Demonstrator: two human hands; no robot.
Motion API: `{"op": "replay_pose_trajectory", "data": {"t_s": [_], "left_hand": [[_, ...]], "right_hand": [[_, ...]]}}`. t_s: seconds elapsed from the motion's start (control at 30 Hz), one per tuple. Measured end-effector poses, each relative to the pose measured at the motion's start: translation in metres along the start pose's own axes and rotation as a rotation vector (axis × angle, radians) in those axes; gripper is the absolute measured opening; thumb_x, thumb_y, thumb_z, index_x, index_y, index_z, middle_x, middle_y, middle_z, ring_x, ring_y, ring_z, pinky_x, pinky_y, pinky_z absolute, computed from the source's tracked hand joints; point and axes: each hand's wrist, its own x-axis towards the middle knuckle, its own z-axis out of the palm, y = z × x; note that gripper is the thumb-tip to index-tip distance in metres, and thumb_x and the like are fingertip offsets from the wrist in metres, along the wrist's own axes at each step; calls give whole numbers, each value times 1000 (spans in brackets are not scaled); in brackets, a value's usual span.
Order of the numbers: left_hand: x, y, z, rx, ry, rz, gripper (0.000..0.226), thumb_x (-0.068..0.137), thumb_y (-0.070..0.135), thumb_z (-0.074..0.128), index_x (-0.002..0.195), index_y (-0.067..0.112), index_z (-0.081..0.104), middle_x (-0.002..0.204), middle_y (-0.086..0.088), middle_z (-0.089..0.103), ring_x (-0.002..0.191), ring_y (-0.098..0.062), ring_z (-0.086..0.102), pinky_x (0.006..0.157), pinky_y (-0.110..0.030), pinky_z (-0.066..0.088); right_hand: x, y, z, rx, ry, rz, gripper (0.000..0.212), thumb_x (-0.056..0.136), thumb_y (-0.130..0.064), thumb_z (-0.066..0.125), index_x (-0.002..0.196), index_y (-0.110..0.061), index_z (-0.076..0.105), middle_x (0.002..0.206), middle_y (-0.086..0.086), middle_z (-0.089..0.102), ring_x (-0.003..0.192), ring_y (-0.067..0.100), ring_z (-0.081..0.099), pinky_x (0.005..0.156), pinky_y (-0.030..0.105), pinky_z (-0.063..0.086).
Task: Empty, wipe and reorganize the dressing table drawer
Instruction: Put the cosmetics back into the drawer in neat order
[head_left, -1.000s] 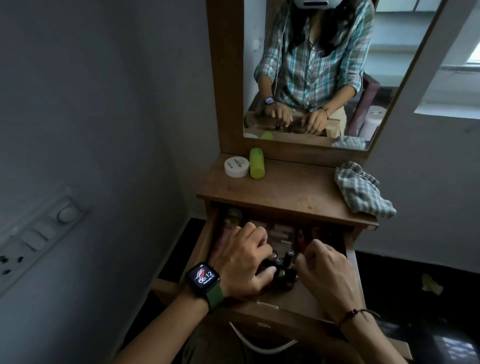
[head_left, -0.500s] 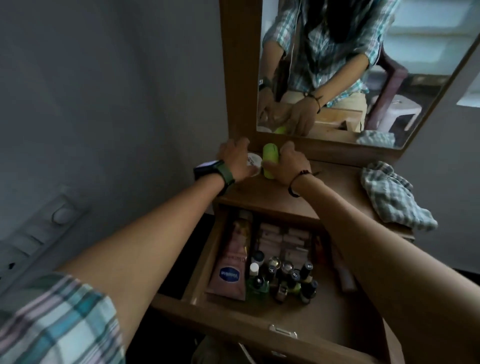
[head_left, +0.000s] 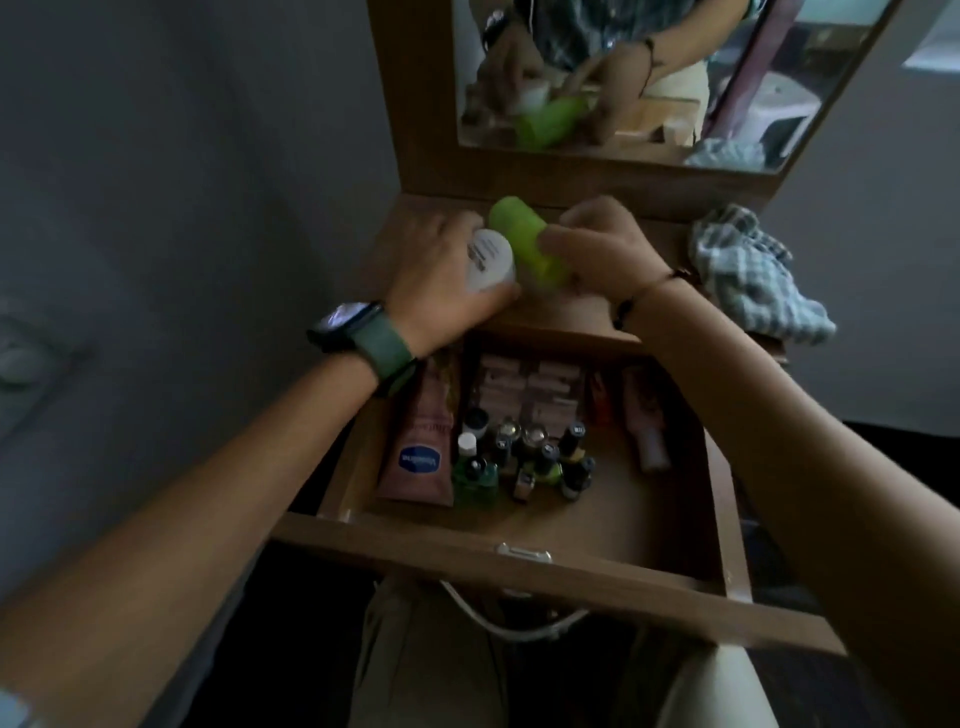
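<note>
The wooden drawer (head_left: 498, 564) stands pulled out below the dressing table top (head_left: 561, 312). Inside lie a pink lotion tube (head_left: 423, 447) at the left, a cluster of several small nail polish bottles (head_left: 524, 460) in the middle, pinkish boxes (head_left: 524, 387) behind them and a pink tube (head_left: 644, 423) at the right. Over the table top my left hand (head_left: 441, 280) grips a round white jar (head_left: 489, 260). My right hand (head_left: 597, 247) holds a lime green bottle (head_left: 527, 244), tilted on its side.
A checked cloth (head_left: 753, 275) lies crumpled at the right of the table top. The mirror (head_left: 649, 78) rises behind it and reflects both hands. A grey wall with a switch plate (head_left: 26, 353) is close on the left. My lap (head_left: 467, 670) is under the drawer front.
Both hands left the drawer and reached to the back of the table top. They have since lifted the white jar and the green bottle and drawn them toward me.
</note>
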Motion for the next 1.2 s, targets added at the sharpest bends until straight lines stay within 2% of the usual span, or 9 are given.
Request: {"op": "replay_pose_trajectory", "data": {"t_s": [0.07, 0.17, 0.3, 0.47, 0.53, 0.67, 0.83, 1.0, 1.2], "left_hand": [[-39, 16, 0, -3, -7, 101, 87, 61, 66, 60, 130, 13, 46, 124, -9, 53, 111, -27, 42, 90, -33, 34], [-90, 32, 7, 26, -116, 309, 92, 62, 71, 45, 133, 12, 45, 119, -7, 56, 103, -24, 42, 86, -29, 32], [-118, 29, 27, 168, -224, 670, 75, 71, 56, 55, 129, 9, 48, 115, -9, 59, 99, -16, 36, 85, -30, 45], [-107, 32, 37, 267, -238, 946, 80, 56, 45, 80, 124, 10, 53, 113, -6, 64, 98, -17, 46, 75, -32, 55], [-98, 39, 41, 363, -255, 1079, 80, 50, 46, 82, 119, 13, 57, 111, -2, 67, 93, -20, 57, 67, -27, 55], [-86, 51, 57, 447, -324, 1273, 62, 60, 29, 76, 118, 19, 58, 113, 5, 66, 94, -19, 44, 66, -30, 52], [-82, 56, 66, 466, -422, 1322, 63, 61, 20, 75, 121, 19, 55, 116, 4, 65, 98, -24, 44, 72, -36, 50], [-75, 57, 64, 601, -429, 1391, 61, 59, 33, 68, 117, 22, 56, 108, 8, 65, 97, -22, 42, 76, -34, 36], [-63, 67, 70, 655, -433, 1541, 55, 52, 40, 62, 103, 21, 65, 96, 9, 69, 95, -25, 55, 74, -33, 43]], "right_hand": [[-39, 4, -17, 237, 18, 52, 18, 84, -11, 61, 70, -14, 49, 69, 5, 50, 56, 19, 51, 50, 31, 43], [-92, 16, -40, 443, -34, 153, 16, 88, -10, 56, 78, -18, 48, 78, 10, 55, 55, 20, 54, 45, 24, 45], [-136, 34, -60, 500, -13, 213, 10, 91, -10, 52, 85, -17, 48, 84, 14, 57, 58, 24, 58, 52, 26, 47], [-157, 48, -69, 496, 41, 235, 8, 90, -11, 53, 87, -17, 49, 87, 15, 59, 51, 15, 61, 50, 25, 48], [-160, 51, -72, 506, 52, 234, 6, 90, -11, 54, 90, -15, 50, 90, 18, 58, 48, 14, 61, 45, 24, 48], [-165, 51, -76, 531, 64, 221, 12, 90, -11, 55, 100, -10, 49, 91, 19, 58, 44, 12, 61, 41, 21, 49], [-165, 51, -81, 504, 50, 213, 20, 90, -13, 56, 107, -9, 49, 86, 16, 60, 49, 15, 60, 44, 23, 48], [-160, 56, -78, 454, 33, 227, 24, 89, -15, 58, 111, -9, 48, 83, 12, 61, 53, 17, 59, 46, 23, 49], [-156, 65, -70, 417, 25, 253, 21, 89, -18, 58, 107, -12, 51, 84, 7, 61, 49, 11, 60, 49, 23, 50]]}}
